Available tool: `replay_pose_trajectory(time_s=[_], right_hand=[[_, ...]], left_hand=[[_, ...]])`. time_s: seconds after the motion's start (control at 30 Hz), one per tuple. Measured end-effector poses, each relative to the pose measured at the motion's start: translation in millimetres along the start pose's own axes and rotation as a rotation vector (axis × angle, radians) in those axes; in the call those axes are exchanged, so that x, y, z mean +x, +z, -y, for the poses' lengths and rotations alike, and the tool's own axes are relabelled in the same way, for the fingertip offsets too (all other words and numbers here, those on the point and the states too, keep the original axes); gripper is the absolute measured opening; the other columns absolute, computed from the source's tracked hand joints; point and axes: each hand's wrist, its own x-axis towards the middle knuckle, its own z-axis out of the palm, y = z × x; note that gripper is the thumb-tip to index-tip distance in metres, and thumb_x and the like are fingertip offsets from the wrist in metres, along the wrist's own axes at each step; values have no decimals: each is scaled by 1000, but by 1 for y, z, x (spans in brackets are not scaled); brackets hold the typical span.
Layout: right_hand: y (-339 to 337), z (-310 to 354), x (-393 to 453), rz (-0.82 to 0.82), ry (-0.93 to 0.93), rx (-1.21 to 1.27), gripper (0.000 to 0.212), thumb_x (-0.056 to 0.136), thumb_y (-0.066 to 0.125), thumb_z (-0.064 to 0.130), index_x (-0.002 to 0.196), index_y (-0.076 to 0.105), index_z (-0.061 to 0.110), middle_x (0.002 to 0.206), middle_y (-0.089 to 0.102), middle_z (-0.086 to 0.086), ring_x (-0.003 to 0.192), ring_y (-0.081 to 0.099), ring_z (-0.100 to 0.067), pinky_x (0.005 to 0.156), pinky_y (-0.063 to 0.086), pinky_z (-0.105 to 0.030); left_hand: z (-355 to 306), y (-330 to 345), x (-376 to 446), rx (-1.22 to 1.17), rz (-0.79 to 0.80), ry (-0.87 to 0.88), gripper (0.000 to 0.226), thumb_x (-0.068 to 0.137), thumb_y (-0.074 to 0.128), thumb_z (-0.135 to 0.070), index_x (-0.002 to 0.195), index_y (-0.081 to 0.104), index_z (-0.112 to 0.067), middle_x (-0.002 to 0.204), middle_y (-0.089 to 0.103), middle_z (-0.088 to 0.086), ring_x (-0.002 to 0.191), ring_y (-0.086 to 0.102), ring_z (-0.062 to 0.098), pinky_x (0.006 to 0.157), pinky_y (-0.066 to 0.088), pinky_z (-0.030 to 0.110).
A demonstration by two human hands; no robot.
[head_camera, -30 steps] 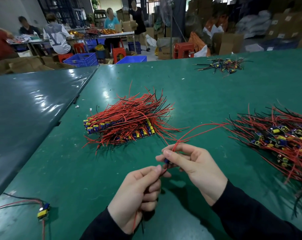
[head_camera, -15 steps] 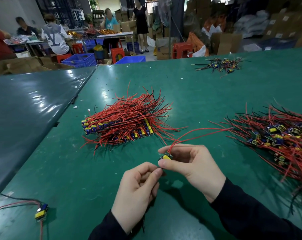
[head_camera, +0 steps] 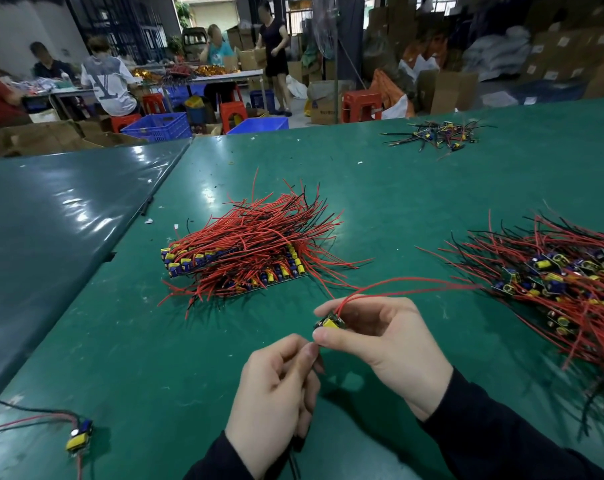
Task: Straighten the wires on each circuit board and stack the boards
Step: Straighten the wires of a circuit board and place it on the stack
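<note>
Green matting covers the tabletop (head_camera: 380,188), and over its near edge a person works with both hands raised just above it. The right hand (head_camera: 380,344) pinches a small circuit board (head_camera: 331,322) with a yellow part between thumb and curled fingers. Two red wires (head_camera: 407,284) rise from that board and arc away towards the right edge, their tips reaching the loose heap (head_camera: 567,282) of boards and tangled red and black leads piled there. The left hand (head_camera: 276,393) sits just below and beside the right, its fingers curled with thumb and forefinger closed at the board's lower end; what it grips is too hidden to name, though a thin dark lead hangs down beneath its wrist.

Towards the middle of the tabletop lies the stacked pile (head_camera: 245,254), boards lined in rows with their red wires combed out towards the far right. A single board (head_camera: 80,436) with red and black leads rests at the near left corner. A small cluster of dark-wired boards (head_camera: 439,135) lies near the far edge. Beyond it, several people (head_camera: 106,81) sit or stand at another table among cartons and blue crates (head_camera: 160,125).
</note>
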Motion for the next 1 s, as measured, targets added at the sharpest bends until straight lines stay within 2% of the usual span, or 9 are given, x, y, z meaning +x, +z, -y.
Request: replay_pose_trajectory(time_s=[0.2, 0.3, 0.43, 0.53, 0.6, 0.7, 0.8, 0.9, 1.0], right_hand=[[0, 3, -2, 92, -14, -21, 22, 67, 77, -8, 73, 75, 13, 69, 70, -3, 60, 57, -11, 61, 49, -15], [-3, 5, 1, 98, -47, -46, 21, 68, 77, -8, 75, 74, 12, 70, 70, -4, 61, 59, -11, 62, 51, -17], [-3, 5, -1, 124, -55, -43, 22, 68, 77, -8, 76, 75, 12, 70, 70, -5, 62, 62, -12, 64, 52, -19], [-5, 5, 0, 125, -45, -16, 16, 63, 80, 4, 76, 76, 13, 71, 70, -6, 65, 59, -13, 63, 51, -18], [-5, 6, 2, 118, -22, 41, 21, 56, 79, 15, 77, 76, 13, 72, 69, -7, 65, 60, -12, 60, 48, -16], [-8, 8, 5, 103, 5, 105, 30, 51, 79, 24, 79, 77, 17, 78, 67, -11, 68, 60, -14, 60, 47, -15], [-12, 10, 8, 100, 50, 149, 34, 50, 79, 26, 83, 78, 21, 79, 68, -9, 67, 65, -13, 61, 46, -16], [-15, 8, 9, 163, 142, 281, 37, 53, 78, 20, 90, 77, 15, 83, 72, -8, 68, 68, -14, 62, 51, -15], [-14, 4, 8, 209, 228, 225, 39, 52, 79, 22, 88, 76, 9, 85, 73, -9, 69, 69, -14, 65, 52, -18]], left_hand=[[-3, -7, 2, -119, 12, -148, 27, 94, 50, -14, 70, 57, -3, 40, 45, 9, 23, 34, 15, 31, 22, 11], [-6, -8, 4, -121, -28, -123, 25, 86, 58, -21, 71, 63, -2, 42, 47, 8, 28, 37, 14, 32, 26, 14], [-8, -4, 3, -116, -39, -79, 24, 80, 58, -27, 71, 63, -5, 43, 48, 7, 29, 37, 13, 32, 27, 14], [-10, -3, 2, -120, -58, -92, 27, 71, 62, -35, 65, 64, -9, 40, 43, 5, 26, 34, 13, 32, 23, 12], [-12, -3, 3, -177, -62, -141, 28, 68, 65, -37, 64, 66, -10, 39, 39, 4, 27, 31, 12, 32, 23, 12], [-16, -5, 5, -421, 42, -341, 20, 69, 66, -30, 65, 69, -10, 42, 34, 0, 31, 30, 9, 34, 24, 12], [-16, -14, 6, -683, 212, -561, 20, 71, 71, -21, 71, 66, -1, 46, 33, -1, 33, 30, 7, 32, 26, 13], [-18, -18, 5, -810, 322, -569, 31, 59, 88, -14, 74, 66, 1, 47, 33, -1, 32, 29, 5, 30, 25, 13], [-19, -16, 6, -769, 284, -524, 24, 65, 84, -16, 73, 68, -1, 46, 33, -2, 31, 27, 3, 30, 22, 11]])
